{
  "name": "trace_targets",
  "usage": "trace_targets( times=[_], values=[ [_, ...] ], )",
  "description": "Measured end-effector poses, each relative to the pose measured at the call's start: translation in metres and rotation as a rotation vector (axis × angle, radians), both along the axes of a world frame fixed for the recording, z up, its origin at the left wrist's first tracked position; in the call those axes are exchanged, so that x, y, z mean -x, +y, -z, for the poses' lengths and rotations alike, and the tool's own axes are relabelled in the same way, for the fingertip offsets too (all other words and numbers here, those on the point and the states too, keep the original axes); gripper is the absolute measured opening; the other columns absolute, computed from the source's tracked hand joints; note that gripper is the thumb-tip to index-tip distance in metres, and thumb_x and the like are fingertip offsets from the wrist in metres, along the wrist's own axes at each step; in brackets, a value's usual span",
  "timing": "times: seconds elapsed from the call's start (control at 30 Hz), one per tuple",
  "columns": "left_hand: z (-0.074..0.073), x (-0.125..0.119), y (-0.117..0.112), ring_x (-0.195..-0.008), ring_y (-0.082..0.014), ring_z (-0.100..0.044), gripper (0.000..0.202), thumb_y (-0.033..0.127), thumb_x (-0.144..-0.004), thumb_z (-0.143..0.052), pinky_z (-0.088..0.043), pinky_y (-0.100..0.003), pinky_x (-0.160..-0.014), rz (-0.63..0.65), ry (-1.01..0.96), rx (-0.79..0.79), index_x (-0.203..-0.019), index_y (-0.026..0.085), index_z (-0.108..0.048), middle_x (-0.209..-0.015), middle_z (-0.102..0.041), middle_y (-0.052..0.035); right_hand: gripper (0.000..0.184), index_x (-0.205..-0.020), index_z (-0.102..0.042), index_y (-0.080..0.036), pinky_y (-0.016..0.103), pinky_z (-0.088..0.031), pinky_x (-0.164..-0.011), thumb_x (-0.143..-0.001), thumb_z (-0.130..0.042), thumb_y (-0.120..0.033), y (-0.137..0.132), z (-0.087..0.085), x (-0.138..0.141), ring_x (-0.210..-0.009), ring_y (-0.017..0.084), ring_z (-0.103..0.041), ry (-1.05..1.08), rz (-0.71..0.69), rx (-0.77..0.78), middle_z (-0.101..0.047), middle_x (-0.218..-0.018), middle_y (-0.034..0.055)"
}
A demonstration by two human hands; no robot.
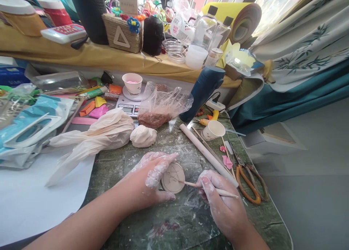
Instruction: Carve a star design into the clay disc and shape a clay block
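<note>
A round, flat disc of pale clay [172,178] with lines scratched into its face lies on a clear sheet [191,210] on the table. Powder-dusted, my left hand [155,175] curves around the disc's left side, fingers and thumb apart, steadying its edge. Between the thumb and fingers of my right hand [219,195] is a thin pointed wooden stick [226,193]. Its tip touches the disc's right part. Behind my left hand sits a lump of white clay [143,136].
A rolling pin [208,153], scissors [248,182] and a paper cup [214,130] lie to the right. At the back are a kitchen scale [128,108], a bag of brown clay [155,117] and a dark blue bottle [203,92]. A crumpled white bag [109,128] is at left.
</note>
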State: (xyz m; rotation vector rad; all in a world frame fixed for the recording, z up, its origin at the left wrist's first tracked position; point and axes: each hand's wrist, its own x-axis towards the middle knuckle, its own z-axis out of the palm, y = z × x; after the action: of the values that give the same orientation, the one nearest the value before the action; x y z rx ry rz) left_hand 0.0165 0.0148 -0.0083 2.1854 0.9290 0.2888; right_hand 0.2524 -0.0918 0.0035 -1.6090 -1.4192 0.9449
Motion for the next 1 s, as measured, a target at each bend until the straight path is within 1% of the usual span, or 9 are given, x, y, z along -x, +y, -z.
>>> trace_targets(
  times=[0.17,0.37,0.5,0.67,0.87,0.93,1.0],
  values=[
    [0.0027,0.0009,-0.0005,-0.146,-0.0393,-0.047,0.108,0.042,-0.065,-0.095,-0.037,-0.058,-0.123,-0.013,-0.009,-0.006,-0.159,0.037,-0.042,-0.154,-0.059,-0.0068,0.041,-0.082,-0.066,-0.023,0.028,-0.045,-0.057,-0.109,-0.047,-0.048,-0.002,0.0041,-0.0016,-0.064,0.018,-0.053,0.046,0.126,-0.022,-0.059,-0.073,0.0024],
    [0.0016,0.0006,0.0003,-0.147,-0.0395,-0.046,0.108,0.042,-0.065,-0.095,-0.036,-0.058,-0.123,-0.01,0.006,0.003,-0.159,0.036,-0.042,-0.154,-0.059,-0.0075,0.042,-0.081,-0.066,-0.023,0.027,-0.044,-0.057,-0.108,-0.048,-0.049,0.0,0.0078,-0.0021,-0.063,0.016,-0.054,0.017,0.104,0.007,-0.059,-0.071,0.0006],
    [0.0012,-0.0002,0.0002,-0.147,-0.0392,-0.045,0.108,0.042,-0.066,-0.095,-0.036,-0.058,-0.124,-0.007,0.013,0.003,-0.159,0.035,-0.042,-0.155,-0.058,-0.0078,0.042,-0.081,-0.066,-0.023,0.028,-0.044,-0.058,-0.108,-0.047,-0.049,0.0007,0.0051,-0.0012,-0.063,0.017,-0.055,0.006,0.091,0.012,-0.06,-0.071,0.0006],
    [0.0022,0.0003,0.0,-0.147,-0.0393,-0.046,0.107,0.042,-0.066,-0.095,-0.037,-0.058,-0.124,-0.012,0.003,-0.008,-0.159,0.036,-0.042,-0.155,-0.058,-0.0075,0.041,-0.082,-0.066,-0.023,0.028,-0.046,-0.06,-0.108,-0.047,-0.048,0.0029,0.0019,-0.0006,-0.064,0.017,-0.056,-0.014,0.067,0.008,-0.06,-0.071,0.0006],
    [0.0031,0.0007,-0.0005,-0.147,-0.0391,-0.047,0.107,0.042,-0.066,-0.095,-0.037,-0.058,-0.124,-0.005,-0.009,-0.018,-0.159,0.037,-0.041,-0.155,-0.058,-0.0073,0.041,-0.078,-0.065,-0.023,0.028,-0.044,-0.058,-0.108,-0.048,-0.046,0.0029,0.0005,-0.0016,-0.062,0.017,-0.054,-0.013,0.014,-0.006,-0.057,-0.069,0.0001],
    [0.003,0.0005,-0.0009,-0.147,-0.0384,-0.046,0.107,0.041,-0.067,-0.095,-0.036,-0.057,-0.124,-0.002,0.001,-0.017,-0.16,0.036,-0.041,-0.156,-0.057,-0.0074,0.041,-0.078,-0.066,-0.023,0.028,-0.043,-0.058,-0.107,-0.05,-0.047,0.0025,0.0021,-0.0007,-0.062,0.016,-0.054,0.028,0.036,0.008,-0.058,-0.069,0.0003],
    [0.0023,0.0011,-0.0011,-0.147,-0.0381,-0.045,0.107,0.042,-0.068,-0.095,-0.036,-0.057,-0.124,-0.003,0.011,-0.013,-0.16,0.035,-0.04,-0.156,-0.056,-0.0074,0.039,-0.077,-0.066,-0.023,0.027,-0.043,-0.055,-0.105,-0.054,-0.049,0.0036,0.0059,0.0014,-0.061,0.016,-0.054,0.148,0.125,0.023,-0.059,-0.068,0.0004]
  ],
)
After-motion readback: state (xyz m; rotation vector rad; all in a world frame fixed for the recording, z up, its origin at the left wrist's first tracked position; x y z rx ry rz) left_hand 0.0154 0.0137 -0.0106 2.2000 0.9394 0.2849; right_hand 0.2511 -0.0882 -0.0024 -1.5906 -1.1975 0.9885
